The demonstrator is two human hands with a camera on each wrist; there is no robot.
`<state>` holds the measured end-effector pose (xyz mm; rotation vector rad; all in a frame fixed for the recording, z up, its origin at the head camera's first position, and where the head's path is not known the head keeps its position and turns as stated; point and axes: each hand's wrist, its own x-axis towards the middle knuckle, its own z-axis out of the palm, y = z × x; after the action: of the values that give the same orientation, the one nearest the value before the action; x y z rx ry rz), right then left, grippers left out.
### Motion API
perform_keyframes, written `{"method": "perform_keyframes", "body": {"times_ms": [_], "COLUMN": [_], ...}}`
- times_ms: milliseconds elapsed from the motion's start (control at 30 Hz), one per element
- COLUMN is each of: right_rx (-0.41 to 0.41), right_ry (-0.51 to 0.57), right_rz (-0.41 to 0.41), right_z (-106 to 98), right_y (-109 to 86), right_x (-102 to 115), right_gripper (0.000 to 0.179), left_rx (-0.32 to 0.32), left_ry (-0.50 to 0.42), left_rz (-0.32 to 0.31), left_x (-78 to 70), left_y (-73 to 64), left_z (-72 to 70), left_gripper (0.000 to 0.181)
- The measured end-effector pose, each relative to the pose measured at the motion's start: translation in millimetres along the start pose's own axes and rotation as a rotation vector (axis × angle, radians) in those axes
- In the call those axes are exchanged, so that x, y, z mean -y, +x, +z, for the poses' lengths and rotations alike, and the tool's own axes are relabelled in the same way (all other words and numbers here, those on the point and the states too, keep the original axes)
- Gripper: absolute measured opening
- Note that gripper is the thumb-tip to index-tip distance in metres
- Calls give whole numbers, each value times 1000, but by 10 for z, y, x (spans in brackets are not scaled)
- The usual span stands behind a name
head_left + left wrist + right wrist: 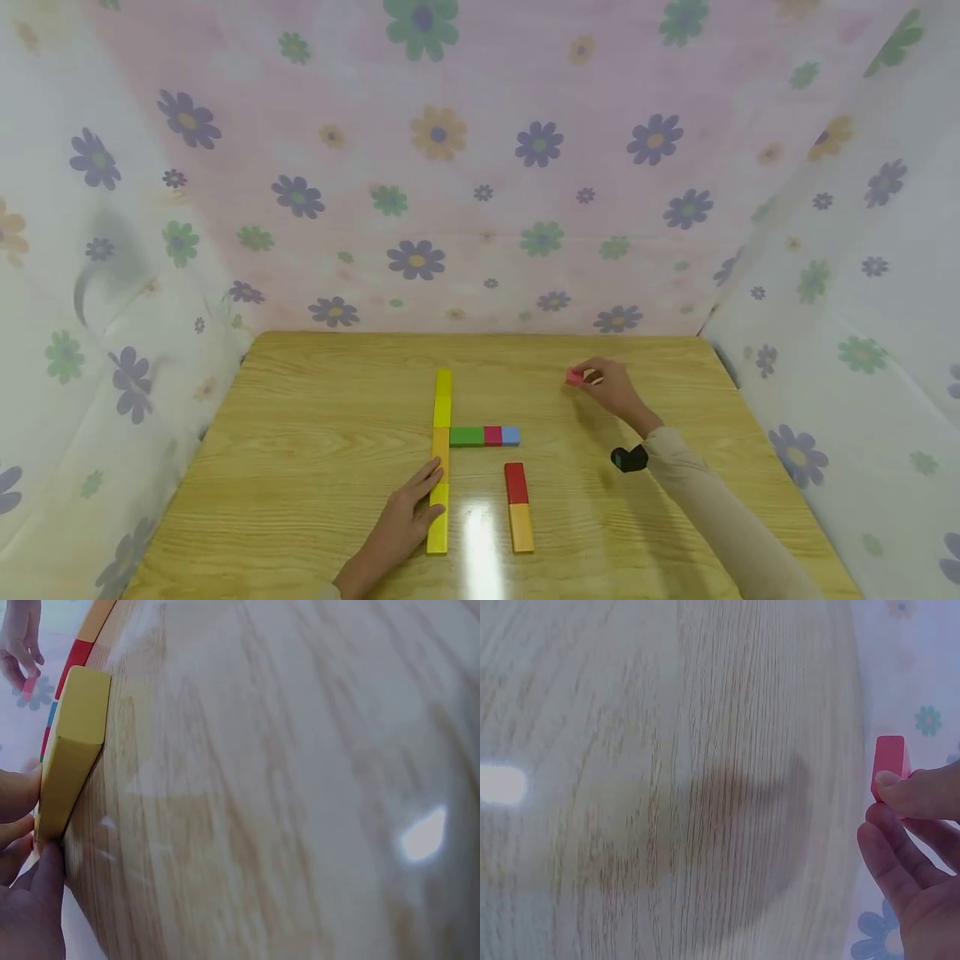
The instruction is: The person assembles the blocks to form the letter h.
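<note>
A column of flat blocks stands left of the table's middle: a yellow block point(443, 400) at the far end, an orange block point(441, 446) in the middle, a yellow block point(437, 533) nearest me. My left hand point(397, 521) rests against this column, fingertips at the orange block and thumb on the near yellow block point(82, 709). From the column a green block point(467, 437), a crimson block point(492, 436) and a light blue block point(511, 436) run rightward. At the far right my right hand point(611, 387) pinches a small pink block point(889, 759) between thumb and fingertips, raised above the table.
A red block point(516, 483) and a light orange block point(521, 527) lie end to end, right of the column. The wooden table point(337, 392) is bordered at the back and sides by flowered cloth point(480, 167). A black wrist device point(630, 458) sits at the right sleeve.
</note>
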<state>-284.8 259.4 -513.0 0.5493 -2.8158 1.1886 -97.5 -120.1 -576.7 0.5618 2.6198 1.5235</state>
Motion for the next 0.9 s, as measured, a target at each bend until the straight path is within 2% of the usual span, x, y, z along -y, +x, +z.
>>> {"method": "perform_keyframes", "body": {"times_ms": [533, 900], "right_rx": [65, 130], "right_ry": [40, 64], "right_rz": [-125, -119], "right_z": [63, 189], "right_y": [-205, -325], "right_x": [349, 476], "right_gripper": [24, 25], "left_rx": [7, -2], "left_ry": [19, 12], "left_rz": [-18, -1], "left_x": [1, -4], "left_y": [8, 1], "left_z": [-3, 14], "left_gripper": [53, 53]}}
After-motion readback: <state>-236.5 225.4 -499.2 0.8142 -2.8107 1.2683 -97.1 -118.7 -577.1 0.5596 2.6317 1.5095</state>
